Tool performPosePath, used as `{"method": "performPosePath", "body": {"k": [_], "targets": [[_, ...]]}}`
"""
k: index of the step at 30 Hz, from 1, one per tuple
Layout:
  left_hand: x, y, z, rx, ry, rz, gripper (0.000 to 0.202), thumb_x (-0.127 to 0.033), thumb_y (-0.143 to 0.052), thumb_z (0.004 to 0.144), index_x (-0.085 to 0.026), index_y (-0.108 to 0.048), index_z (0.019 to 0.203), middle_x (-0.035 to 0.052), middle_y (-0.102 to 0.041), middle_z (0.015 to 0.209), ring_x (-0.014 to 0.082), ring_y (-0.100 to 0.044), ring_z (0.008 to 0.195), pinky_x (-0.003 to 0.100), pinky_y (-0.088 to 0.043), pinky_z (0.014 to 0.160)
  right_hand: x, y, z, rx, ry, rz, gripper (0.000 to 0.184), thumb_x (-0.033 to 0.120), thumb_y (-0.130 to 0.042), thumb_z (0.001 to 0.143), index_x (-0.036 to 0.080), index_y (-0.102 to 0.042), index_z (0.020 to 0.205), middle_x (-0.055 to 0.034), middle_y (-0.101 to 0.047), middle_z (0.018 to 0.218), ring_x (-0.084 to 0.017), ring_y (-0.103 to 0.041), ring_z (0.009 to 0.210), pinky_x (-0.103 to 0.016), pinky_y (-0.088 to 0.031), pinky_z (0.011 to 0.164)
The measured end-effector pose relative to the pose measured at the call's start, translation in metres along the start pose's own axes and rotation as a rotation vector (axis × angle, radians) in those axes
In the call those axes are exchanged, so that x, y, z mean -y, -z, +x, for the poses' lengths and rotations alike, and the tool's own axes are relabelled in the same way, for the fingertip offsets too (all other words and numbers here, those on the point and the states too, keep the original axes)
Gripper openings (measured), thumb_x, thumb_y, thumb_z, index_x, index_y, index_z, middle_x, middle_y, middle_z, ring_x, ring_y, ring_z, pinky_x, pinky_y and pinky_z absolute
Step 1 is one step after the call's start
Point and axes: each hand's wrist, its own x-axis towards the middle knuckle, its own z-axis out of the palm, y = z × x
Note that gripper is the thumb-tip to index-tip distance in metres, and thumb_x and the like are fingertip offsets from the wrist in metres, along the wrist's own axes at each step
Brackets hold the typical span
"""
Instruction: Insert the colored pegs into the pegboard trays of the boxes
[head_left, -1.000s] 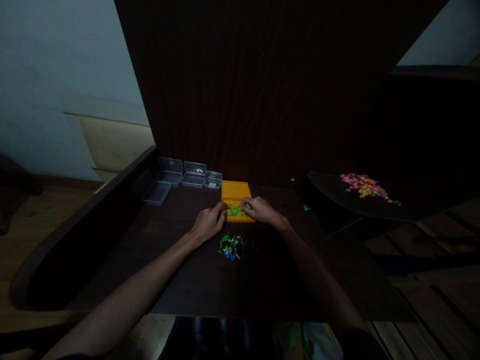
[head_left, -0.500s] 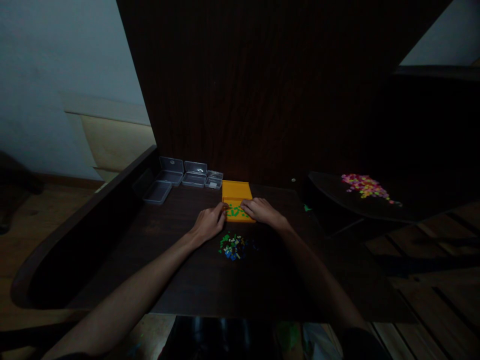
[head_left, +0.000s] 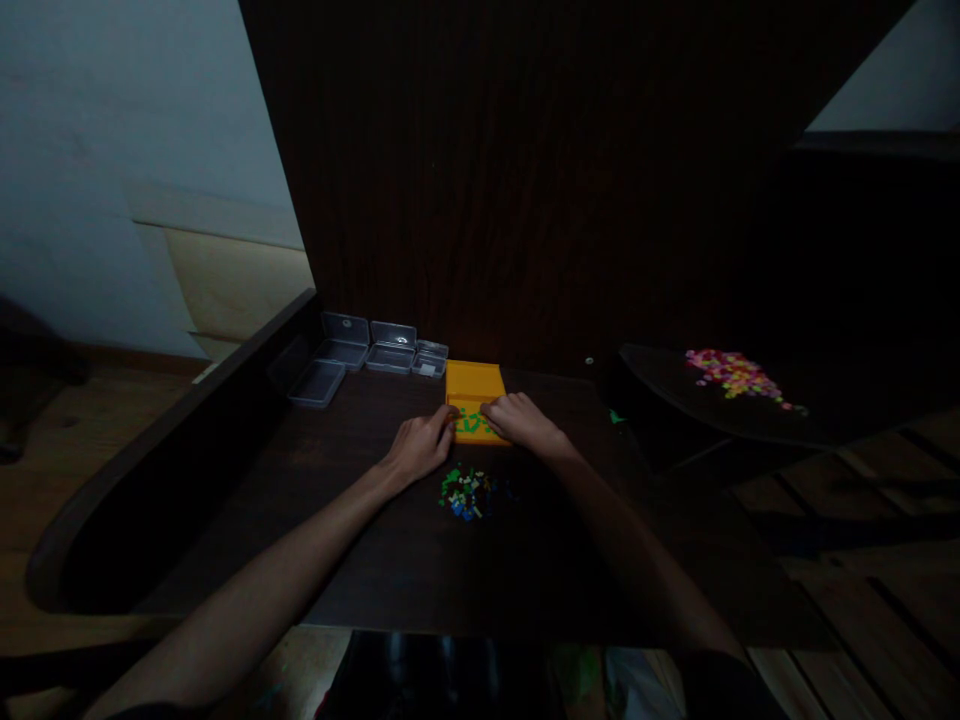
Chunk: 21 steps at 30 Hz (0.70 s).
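An open yellow box (head_left: 476,380) stands toward the back of the dark table, its lid tilted up behind. Several small flat green pieces (head_left: 470,423) lie in its front half. My left hand (head_left: 421,447) is closed at the box's left edge, fingertips on the rim. Over the right side of the box, my right hand (head_left: 520,420) has its fingers curled down among the green pieces; what it pinches, if anything, is too small to make out. Just in front of the box lies a loose pile of tiny green, white and blue pieces (head_left: 466,492).
Several clear plastic cases (head_left: 391,357) stand with lids up at the back left, with a flat clear case (head_left: 317,384) before them. Pink and yellow bits (head_left: 735,374) lie on a raised dark surface at right. A wooden side panel (head_left: 172,450) bounds the table's left.
My right fingers have shifted very slightly over the green pieces. The left hand stays at the box's edge, and the whole view has drifted a little.
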Motion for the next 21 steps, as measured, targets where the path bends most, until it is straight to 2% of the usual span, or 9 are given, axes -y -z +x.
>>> {"method": "performPosePath", "body": {"k": [13, 21], "targets": [[0.0028, -0.0031, -0.0003, -0.015, -0.016, 0.0, 0.032, -0.029, -0.039, 0.095, -0.021, -0.054, 0.122, 0.006, -0.074, 0.091, 0.0219, -0.071, 0.078, 0.03, -0.051, 0.074, -0.0011, 0.0029, 0.001, 0.004, 0.007, 0.007, 0.029, 0.018, -0.04, 0.096, 0.015, -0.066, 0.108, -0.0174, -0.068, 0.103, -0.026, -0.064, 0.098, -0.032, -0.043, 0.078], [0.0031, -0.0041, -0.0003, -0.012, -0.023, 0.018, 0.031, -0.028, -0.039, 0.095, -0.021, -0.054, 0.121, 0.0061, -0.074, 0.09, 0.0228, -0.071, 0.079, 0.03, -0.051, 0.073, -0.0098, 0.0073, -0.0029, 0.01, -0.006, 0.106, 0.033, 0.022, -0.038, 0.096, 0.021, -0.062, 0.118, -0.0131, -0.069, 0.111, -0.025, -0.063, 0.099, -0.031, -0.041, 0.078]]}}
